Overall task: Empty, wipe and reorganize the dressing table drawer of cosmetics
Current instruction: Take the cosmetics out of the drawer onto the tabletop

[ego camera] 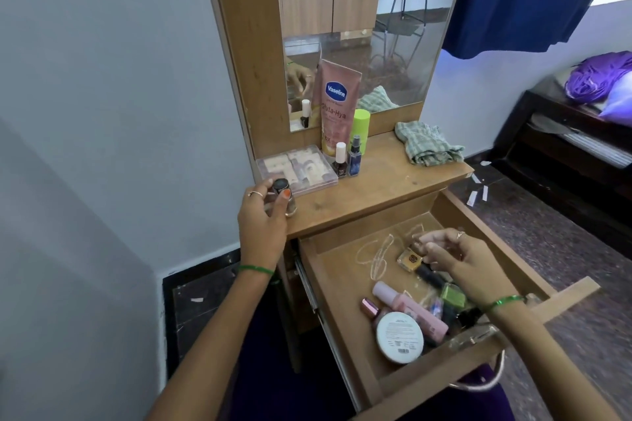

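- The dressing table point(376, 188) fills the middle of the frame, light wood, with a mirror point(393, 72) rising above its top into the upper centre.
- The drawer point(342, 301) is pulled out at lower right; its wooden floor is bare toward the back with pale scribble marks, and the cosmetics are bunched in the near right corner.
- In the drawer lie a round white jar point(400, 337) showing its label side, a pink bottle point(410, 309) on its side just behind it, a small pink-capped bottle point(371, 308) to the left, a green bottle point(453, 296), and darker items I cannot make out.
- A green checked cloth point(427, 143) lies crumpled on the table top, right of centre.
- A pink lotion tube point(337, 106) leans on the mirror, a lime-green bottle point(360, 130) beside it.
- A clear flat box point(301, 166) lies at the left of the top, holding pale packets.
- Just right of the box stand a white-capped nail polish point(340, 164) and a small blue spray bottle point(355, 159).
- The left hand point(263, 219), centre left, grips a dark-capped small bottle point(285, 196) at the table top's front left corner.
- The right hand point(458, 260) pinches a yellow nail polish point(410, 258) by its cap, over the middle of the drawer.
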Available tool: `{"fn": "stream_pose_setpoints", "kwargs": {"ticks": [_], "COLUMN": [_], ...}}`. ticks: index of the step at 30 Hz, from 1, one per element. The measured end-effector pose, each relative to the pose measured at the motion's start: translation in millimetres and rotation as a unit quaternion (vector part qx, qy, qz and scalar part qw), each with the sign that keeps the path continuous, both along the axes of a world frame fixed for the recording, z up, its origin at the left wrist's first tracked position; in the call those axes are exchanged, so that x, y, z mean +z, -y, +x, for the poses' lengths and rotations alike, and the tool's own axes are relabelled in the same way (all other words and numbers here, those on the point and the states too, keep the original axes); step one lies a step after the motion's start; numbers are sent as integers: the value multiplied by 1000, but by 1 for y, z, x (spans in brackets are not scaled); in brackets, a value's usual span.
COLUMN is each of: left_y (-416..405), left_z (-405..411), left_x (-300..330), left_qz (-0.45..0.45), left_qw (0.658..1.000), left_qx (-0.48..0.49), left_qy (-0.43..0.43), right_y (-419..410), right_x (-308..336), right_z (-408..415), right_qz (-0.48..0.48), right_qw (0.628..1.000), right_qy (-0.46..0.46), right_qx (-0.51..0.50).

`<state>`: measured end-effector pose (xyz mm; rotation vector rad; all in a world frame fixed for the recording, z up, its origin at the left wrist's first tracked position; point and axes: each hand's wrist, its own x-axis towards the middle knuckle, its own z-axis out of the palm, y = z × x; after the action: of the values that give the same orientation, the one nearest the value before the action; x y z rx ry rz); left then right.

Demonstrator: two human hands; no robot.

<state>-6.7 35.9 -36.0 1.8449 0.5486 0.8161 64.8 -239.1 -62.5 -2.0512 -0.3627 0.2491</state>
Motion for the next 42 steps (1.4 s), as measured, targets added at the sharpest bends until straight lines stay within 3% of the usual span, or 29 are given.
{"fn": "stream_pose_setpoints", "kwargs": {"ticks": [9,12,17,25,28,31,35,40,42], "left_y": [-4,-4,0,31,60,86,105,107,107], "left_z": [1,1,0,-12,-23,-32,-30,-32,-35], "left_x": [-9,-12,-12,-13,-21,-32,-41,-54,-57], "left_qz": [98,103,101,135,199,234,247,175,162], "left_qw": [994,993,994,988,979,957,921,933,938], "left_qx": [-35,-43,-31,51,-21,-171,-294,-298,-286], "left_qy": [-30,-38,-30,51,38,-13,-68,-99,-110], "right_y": [4,6,0,-19,-24,-30,-22,-5,2], "right_x": [3,3,3,-6,-8,-7,-4,10,22], "right_z": [-10,-14,-25,-31,-28,-26,-14,1,5], "right_qz": [-58,-130,-282,-408,-440,-478,-424,-324,-242], "right_qw": [998,990,953,898,878,847,883,930,960], "right_qy": [19,27,15,-42,-54,-76,-85,-97,-89], "right_qx": [12,37,108,159,183,221,184,147,110]}}
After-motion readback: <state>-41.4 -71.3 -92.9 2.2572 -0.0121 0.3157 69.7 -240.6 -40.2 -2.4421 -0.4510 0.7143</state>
